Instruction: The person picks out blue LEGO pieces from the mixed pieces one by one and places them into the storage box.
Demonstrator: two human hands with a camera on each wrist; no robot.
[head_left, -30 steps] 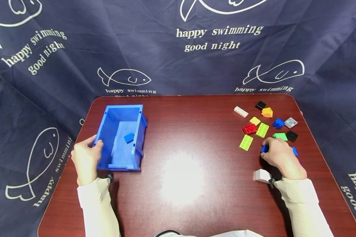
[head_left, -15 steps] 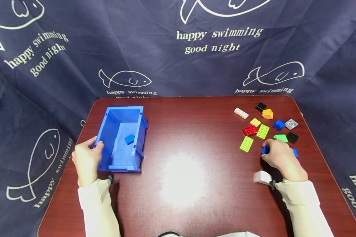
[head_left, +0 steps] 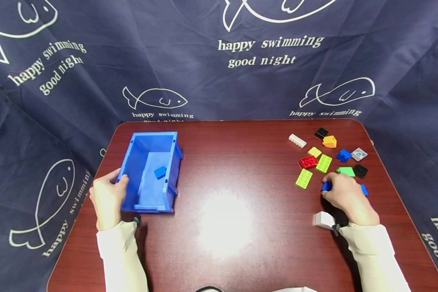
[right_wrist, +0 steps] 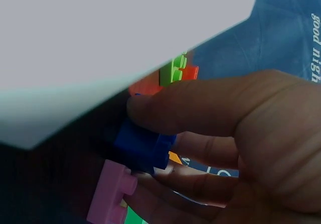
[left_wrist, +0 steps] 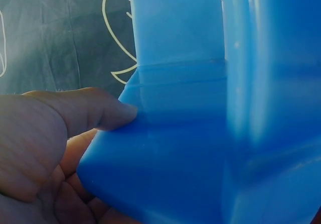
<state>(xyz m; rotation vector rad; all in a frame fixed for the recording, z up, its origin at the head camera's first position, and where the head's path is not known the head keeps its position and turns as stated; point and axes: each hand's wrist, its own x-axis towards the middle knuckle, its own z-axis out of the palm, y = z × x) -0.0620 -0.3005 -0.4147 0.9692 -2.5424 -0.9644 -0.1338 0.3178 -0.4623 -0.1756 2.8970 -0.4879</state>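
Observation:
My left hand (head_left: 107, 194) grips the left wall of a blue plastic bin (head_left: 173, 170), thumb inside and fingers outside. In the left wrist view the thumb lies against the bin's wall (left_wrist: 170, 148). A small blue brick (head_left: 160, 172) lies inside the bin. On the right, my right hand (head_left: 344, 194) pinches a dark blue toy brick (right_wrist: 140, 143) between thumb and fingers, low over the table. A pink brick (right_wrist: 106, 191) sits right beside it in the right wrist view, hidden by the hand in the head view. Another blue brick (head_left: 364, 189) shows past the hand.
Lime bricks (head_left: 304, 179), a red brick (head_left: 308, 162), a green brick (head_left: 346, 171) and several others lie scattered beyond the right hand. A white block (head_left: 325, 219) is near the right wrist. The brown table (head_left: 222, 162) ends at a dark fish-print cloth (head_left: 241, 89).
The head view has shifted slightly, so everything appears a little lower. Both hands keep their places, the left on the bin and the right at the blue brick.

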